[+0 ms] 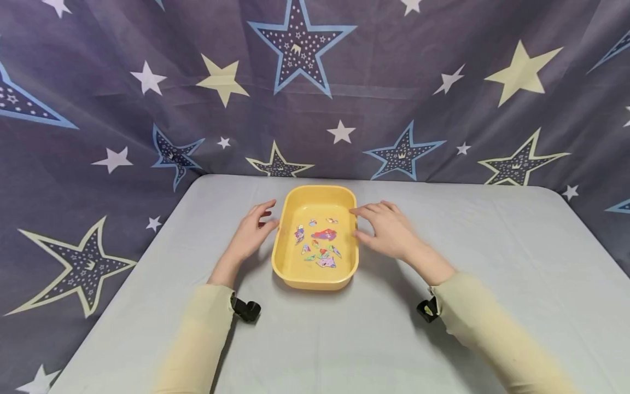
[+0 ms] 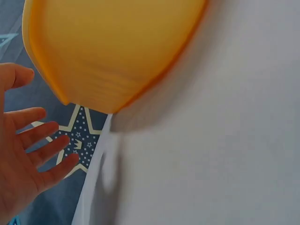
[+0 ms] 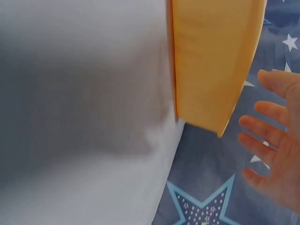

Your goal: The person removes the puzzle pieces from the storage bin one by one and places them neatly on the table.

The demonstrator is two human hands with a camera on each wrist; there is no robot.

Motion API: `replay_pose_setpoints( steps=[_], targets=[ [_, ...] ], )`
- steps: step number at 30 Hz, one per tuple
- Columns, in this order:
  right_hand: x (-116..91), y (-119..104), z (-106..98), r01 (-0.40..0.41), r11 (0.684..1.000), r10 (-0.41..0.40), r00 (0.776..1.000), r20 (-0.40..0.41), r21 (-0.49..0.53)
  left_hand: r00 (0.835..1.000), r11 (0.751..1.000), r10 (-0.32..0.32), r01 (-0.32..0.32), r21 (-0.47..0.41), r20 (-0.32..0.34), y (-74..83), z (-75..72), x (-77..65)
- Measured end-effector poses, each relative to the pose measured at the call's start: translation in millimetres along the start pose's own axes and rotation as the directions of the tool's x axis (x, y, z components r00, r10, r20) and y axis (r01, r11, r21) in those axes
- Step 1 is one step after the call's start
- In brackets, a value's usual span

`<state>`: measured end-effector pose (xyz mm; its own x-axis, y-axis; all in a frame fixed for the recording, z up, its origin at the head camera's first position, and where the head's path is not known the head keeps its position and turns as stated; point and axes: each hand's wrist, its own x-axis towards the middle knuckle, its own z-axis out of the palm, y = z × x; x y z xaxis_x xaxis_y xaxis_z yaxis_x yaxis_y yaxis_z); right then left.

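A yellow rectangular plastic tub point(image 1: 315, 284) stands on the table in the head view. Several small, flat, colourful cut-out pieces, like stickers, lie scattered on its floor, among them a red and purple piece point(image 1: 325, 235) and a lilac piece point(image 1: 327, 262). Beside the tub's left wall is my left hand point(image 1: 252, 231), its fingers spread and relaxed; the left wrist view shows its palm holding nothing. At the opposite wall my right hand point(image 1: 389, 229) has its fingertips by the rim; whether they touch it I cannot tell. Its fingers are loosely extended in the right wrist view.
A pale grey cloth covers the table point(image 1: 492, 246), with rounded far corners. Behind and at the sides hangs a dark curtain point(image 1: 374, 65) printed with stars. Black wrist cameras point(image 1: 247, 310) sit at both cuffs.
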<state>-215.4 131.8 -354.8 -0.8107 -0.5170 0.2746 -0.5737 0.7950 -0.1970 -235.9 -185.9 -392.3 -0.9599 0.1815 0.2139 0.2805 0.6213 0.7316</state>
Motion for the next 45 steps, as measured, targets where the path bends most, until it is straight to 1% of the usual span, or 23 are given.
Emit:
replay_pose_setpoints(
  steps=[2,4,6,8,10,13,16,18,20,22,26,32,36,39,42,45],
  targets=[
    [3,-4,1,0.013,1.000,-0.013,1.000,0.003,0.001,1.000,0.999,-0.024,0.023,-0.046,-0.012,1.5,1.9,1.7],
    [5,-9,1,0.024,1.000,-0.024,1.000,0.005,0.004,0.999,0.991,-0.047,0.045,-0.125,-0.013,2.7,3.7,3.4],
    [8,-13,2,0.043,0.999,-0.043,0.999,0.008,0.014,0.998,0.977,-0.069,0.067,-0.203,-0.001,3.3,5.4,4.2],
    [10,-17,3,0.063,0.998,-0.064,0.998,0.017,0.029,0.994,0.961,-0.105,0.106,-0.257,0.018,3.5,7.5,3.9],
    [12,-21,5,0.084,0.996,-0.085,0.996,0.030,0.039,0.990,0.949,-0.133,0.138,-0.282,0.038,3.2,10.4,3.6],
    [14,-27,8,0.113,0.993,-0.115,0.992,0.057,0.034,0.984,0.939,-0.169,0.180,-0.294,0.061,3.7,14.2,3.5],
    [16,-33,10,0.145,0.989,-0.145,0.984,0.100,0.009,0.980,0.918,-0.182,0.199,-0.344,0.082,10.5,14.1,3.0],
    [18,-36,10,0.161,0.987,-0.158,0.975,0.154,-0.008,0.978,0.906,-0.184,0.206,-0.370,0.095,18.3,12.1,1.1],
    [20,-39,10,0.180,0.983,-0.172,0.961,0.215,-0.018,0.978,0.894,-0.179,0.206,-0.398,0.103,25.8,10.3,-1.5],
    [21,-42,12,0.192,0.981,-0.179,0.945,0.272,-0.022,0.979,0.891,-0.171,0.202,-0.406,0.110,31.3,9.4,-4.0],
    [24,-47,15,0.196,0.980,-0.177,0.918,0.355,-0.018,0.980,0.882,-0.162,0.197,-0.428,0.117,34.4,9.6,-6.4],
    [29,-52,23,0.179,0.983,-0.150,0.893,0.425,-0.029,0.980,0.868,-0.163,0.199,-0.454,0.118,29.4,11.3,-6.1],
    [33,-57,29,0.172,0.984,-0.129,0.876,0.464,-0.051,0.978,0.864,-0.169,0.205,-0.461,0.118,16.0,16.5,-1.7],
    [35,-60,32,0.163,0.984,-0.110,0.873,0.476,-0.071,0.977,0.862,-0.185,0.215,-0.459,0.110,5.1,21.4,1.3],
    [36,-62,35,0.155,0.984,-0.097,0.872,0.479,-0.083,0.975,0.863,-0.198,0.221,-0.455,0.098,1.0,24.1,1.0],
    [37,-63,37,0.147,0.985,-0.086,0.871,0.484,-0.090,0.977,0.864,-0.194,0.212,-0.457,0.086,-1.1,25.4,0.4]
  ],
)
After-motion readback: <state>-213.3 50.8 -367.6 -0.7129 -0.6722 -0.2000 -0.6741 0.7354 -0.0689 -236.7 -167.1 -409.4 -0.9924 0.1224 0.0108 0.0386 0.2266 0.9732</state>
